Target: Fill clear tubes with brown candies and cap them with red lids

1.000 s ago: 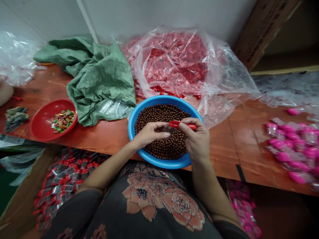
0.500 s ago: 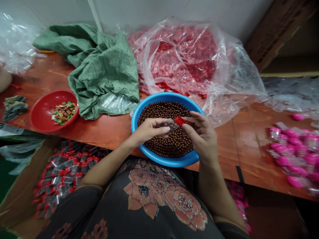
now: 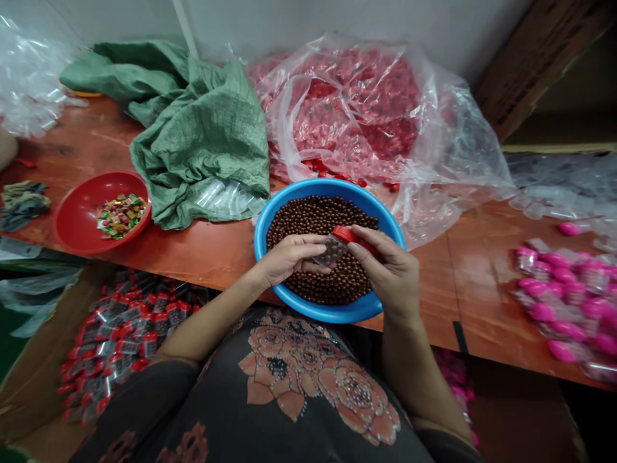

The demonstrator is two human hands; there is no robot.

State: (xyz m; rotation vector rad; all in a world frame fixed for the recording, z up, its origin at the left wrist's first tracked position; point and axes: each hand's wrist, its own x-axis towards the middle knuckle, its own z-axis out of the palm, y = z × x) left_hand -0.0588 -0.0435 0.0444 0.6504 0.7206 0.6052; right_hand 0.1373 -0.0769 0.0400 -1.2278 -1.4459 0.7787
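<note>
Over a blue basin (image 3: pixel 332 313) of small brown balls (image 3: pixel 315 215), my left hand (image 3: pixel 286 259) pinches a small clear plastic jar (image 3: pixel 330 253) with dark balls inside. The jar tilts up to the right, and a red cap (image 3: pixel 343 233) sits on its mouth. My right hand (image 3: pixel 393 273) grips that cap between thumb and forefinger. More red shows under the right fingers, but I cannot tell what it is. Whether the cap is fully seated cannot be made out.
Behind the basin lies a clear bag of red caps (image 3: pixel 357 109). Left of it are a green sack (image 3: pixel 202 141) with clear jars and a red bowl (image 3: pixel 72 218) of wrapped sweets. Pink-capped jars (image 3: pixel 569 283) lie right; a box below holds red-capped jars (image 3: pixel 130 321).
The red cap, earlier tilted at the jar's mouth, now sits over it. My right fingers have closed in around the cap, and the left fingers have shifted on the jar.
</note>
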